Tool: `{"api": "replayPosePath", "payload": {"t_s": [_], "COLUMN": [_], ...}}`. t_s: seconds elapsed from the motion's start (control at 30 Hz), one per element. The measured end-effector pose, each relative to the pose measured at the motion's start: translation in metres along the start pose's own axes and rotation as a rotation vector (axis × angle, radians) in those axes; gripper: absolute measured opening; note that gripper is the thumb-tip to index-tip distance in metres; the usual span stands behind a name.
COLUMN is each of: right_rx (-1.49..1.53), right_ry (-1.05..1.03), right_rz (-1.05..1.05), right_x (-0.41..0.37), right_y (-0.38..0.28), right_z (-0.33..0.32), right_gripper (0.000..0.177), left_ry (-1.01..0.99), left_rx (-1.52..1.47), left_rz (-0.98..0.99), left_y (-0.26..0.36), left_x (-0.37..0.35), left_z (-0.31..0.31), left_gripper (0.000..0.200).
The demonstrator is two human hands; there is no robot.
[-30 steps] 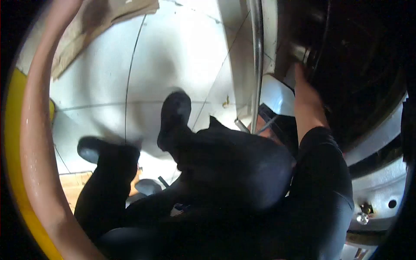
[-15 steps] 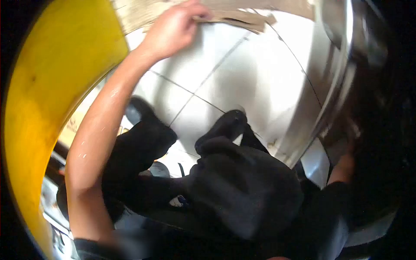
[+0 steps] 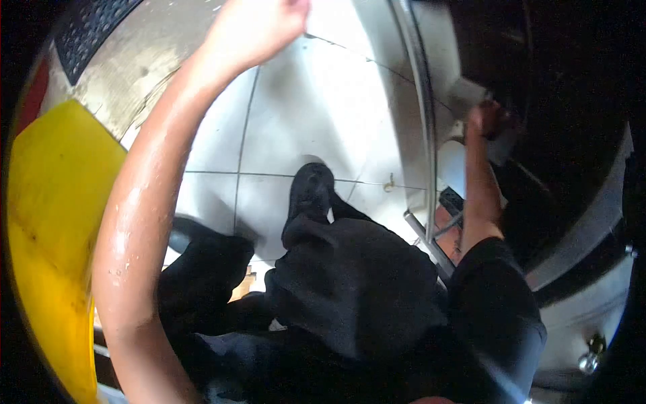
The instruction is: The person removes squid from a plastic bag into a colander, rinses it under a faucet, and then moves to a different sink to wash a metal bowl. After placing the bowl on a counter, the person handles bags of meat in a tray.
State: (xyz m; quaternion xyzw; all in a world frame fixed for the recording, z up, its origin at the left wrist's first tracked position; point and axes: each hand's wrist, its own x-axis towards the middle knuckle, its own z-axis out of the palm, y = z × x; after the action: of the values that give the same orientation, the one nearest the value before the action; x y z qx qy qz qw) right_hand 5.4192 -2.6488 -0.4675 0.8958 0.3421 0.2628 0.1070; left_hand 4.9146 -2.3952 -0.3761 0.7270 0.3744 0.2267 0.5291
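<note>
My left hand is cut off by the top edge, above the white floor tiles; the fingers that show are curled in, and what they hold, if anything, is out of sight. The wet-looking forearm crosses the left side of the view. On the right, my right hand reaches into a dark area past a metal frame. Its fingers look bent over something too dark to make out. A pale rounded surface lies just beside that wrist.
A yellow panel stands at the left. Worn brown cardboard lies on the floor, with a black perforated mat behind it. My black shoe is on white tiles. A shiny metal knob sits low on the right.
The view has shifted, bringing the mat into sight at the upper left. My left hand has moved up to the frame's edge, away from the cardboard strip. My right hand now shows more clearly.
</note>
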Motion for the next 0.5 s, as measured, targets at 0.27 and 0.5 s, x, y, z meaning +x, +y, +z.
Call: {"api": "replayPosePath", "payload": {"t_s": [0.27, 0.5], "right_rx": [0.09, 0.496], "right_ry": [-0.18, 0.108], "right_rz": [0.098, 0.0], "right_x": [-0.039, -0.005], "right_y": [-0.068, -0.028], "right_z": [-0.09, -0.167], "right_gripper": [0.021, 0.019], "left_ry": [-0.041, -0.119], "left_rx": [-0.187, -0.367], "left_rz": [0.56, 0.261], "left_y": [0.053, 0.033], "left_x": [0.028, 0.025], "left_z": [0.046, 0.032], "left_gripper": [0.018, 0.017]}}
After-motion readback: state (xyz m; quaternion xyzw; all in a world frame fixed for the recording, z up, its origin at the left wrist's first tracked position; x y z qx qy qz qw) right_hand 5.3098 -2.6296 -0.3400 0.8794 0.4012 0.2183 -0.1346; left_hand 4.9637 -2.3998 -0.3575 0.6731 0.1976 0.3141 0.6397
